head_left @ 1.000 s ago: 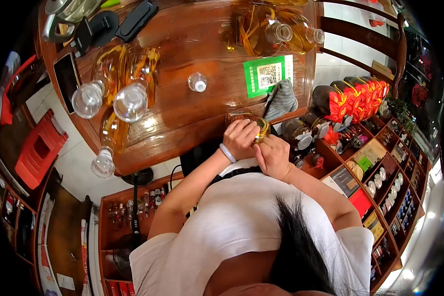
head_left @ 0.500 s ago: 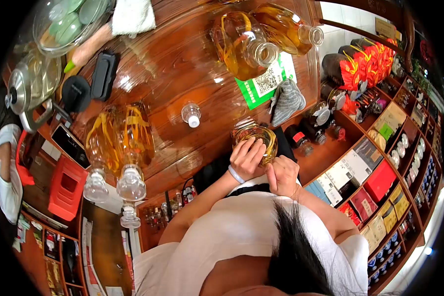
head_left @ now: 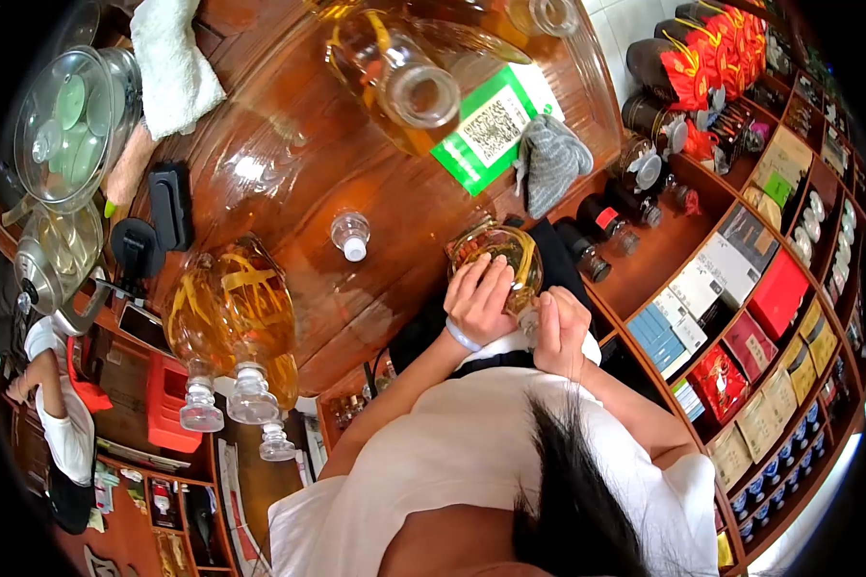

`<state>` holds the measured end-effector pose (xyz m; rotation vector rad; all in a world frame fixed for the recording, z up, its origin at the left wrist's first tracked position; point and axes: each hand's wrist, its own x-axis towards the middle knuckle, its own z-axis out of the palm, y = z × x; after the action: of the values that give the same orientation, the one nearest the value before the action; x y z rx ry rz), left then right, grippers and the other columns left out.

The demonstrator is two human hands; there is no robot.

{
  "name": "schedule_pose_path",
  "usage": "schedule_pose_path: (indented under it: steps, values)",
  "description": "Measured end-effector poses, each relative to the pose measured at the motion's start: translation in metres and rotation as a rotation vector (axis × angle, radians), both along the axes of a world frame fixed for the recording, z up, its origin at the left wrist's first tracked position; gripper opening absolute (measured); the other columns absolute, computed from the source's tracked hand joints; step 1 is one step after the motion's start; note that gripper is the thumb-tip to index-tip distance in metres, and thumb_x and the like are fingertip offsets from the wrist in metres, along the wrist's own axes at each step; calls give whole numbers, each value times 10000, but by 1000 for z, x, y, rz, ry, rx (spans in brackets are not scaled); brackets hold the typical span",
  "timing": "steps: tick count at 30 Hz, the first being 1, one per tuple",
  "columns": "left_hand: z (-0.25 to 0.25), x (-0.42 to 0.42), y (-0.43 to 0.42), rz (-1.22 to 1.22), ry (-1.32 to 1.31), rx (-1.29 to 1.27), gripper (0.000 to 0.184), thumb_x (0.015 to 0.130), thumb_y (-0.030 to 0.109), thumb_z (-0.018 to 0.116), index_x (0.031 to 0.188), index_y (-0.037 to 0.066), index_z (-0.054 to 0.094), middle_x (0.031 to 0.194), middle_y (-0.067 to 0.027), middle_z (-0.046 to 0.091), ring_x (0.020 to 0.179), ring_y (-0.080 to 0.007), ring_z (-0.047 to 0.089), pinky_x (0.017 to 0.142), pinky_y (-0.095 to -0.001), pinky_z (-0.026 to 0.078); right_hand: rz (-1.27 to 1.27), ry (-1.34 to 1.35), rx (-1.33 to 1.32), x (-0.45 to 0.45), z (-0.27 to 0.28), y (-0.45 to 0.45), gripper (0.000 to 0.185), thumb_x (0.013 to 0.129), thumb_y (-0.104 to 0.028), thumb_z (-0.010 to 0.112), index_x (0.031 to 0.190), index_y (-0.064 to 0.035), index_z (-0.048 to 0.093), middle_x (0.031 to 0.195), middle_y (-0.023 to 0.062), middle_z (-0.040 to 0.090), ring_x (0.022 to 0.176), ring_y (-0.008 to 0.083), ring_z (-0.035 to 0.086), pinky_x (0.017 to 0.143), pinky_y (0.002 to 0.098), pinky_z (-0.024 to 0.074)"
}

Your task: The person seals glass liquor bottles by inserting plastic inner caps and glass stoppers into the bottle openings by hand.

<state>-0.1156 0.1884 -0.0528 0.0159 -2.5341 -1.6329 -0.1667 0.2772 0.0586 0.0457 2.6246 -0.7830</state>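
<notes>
The held bottle [head_left: 524,258] is found at the near edge of the table [head_left: 385,288], close to the white shirt [head_left: 433,433]. Its body is gripped by the fingers of the left hand [head_left: 481,303]. The fingers of the right hand [head_left: 560,329] are curled at the neck [head_left: 527,319]; whether it is gripped cannot be told. For good work there, the body should be held firmly and the tilt kept gentle. Counted are three stoppered bottles [head_left: 260,303] on the left, at least two far bottles [head_left: 361,58], one small clear stopper [head_left: 350,236], one grey cloth [head_left: 553,163], one green card [head_left: 491,132] and one white towel [head_left: 173,67].
</notes>
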Motion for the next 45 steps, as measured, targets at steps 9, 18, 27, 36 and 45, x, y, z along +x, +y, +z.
schedule_pose_path:
  steps: [9,18,27,36,45]
  values:
    - [-7,4,8,82,99,-32,374,627,201,605,944,5,633,978,-132,658,920,-309,619,813,-403,474,-113,63,-59,11,-9,2,252,881,-50,478,634,2,470,604,153,462,553,332,482,511,393,376]
    - [4,3,12,140,150,-55,260,683,117,654,924,25,630,893,-136,656,837,-311,635,752,-384,501,-235,-186,-489,4,-13,17,342,930,-211,471,656,-7,485,592,39,464,528,142,397,514,285,329]
    - [35,23,-21,-65,-204,-42,628,661,181,671,1234,5,482,1194,-193,524,1181,-349,431,1015,-414,335,565,-85,-457,-45,-66,100,492,659,-125,719,1099,-20,526,1061,145,571,1052,325,502,902,389,406]
    - [92,-5,26,367,-483,-25,424,915,354,466,940,-35,631,815,-197,640,724,-301,605,677,-382,449,1012,51,-401,-40,-104,61,610,530,-185,782,1056,-28,516,1008,157,606,956,336,583,793,412,477]
    - [84,-15,-27,472,-659,79,369,814,177,416,802,-103,657,777,-153,663,735,-212,608,681,-300,461,1136,233,-268,-37,-79,27,295,573,-205,708,815,-50,642,823,125,663,768,282,650,654,393,507]
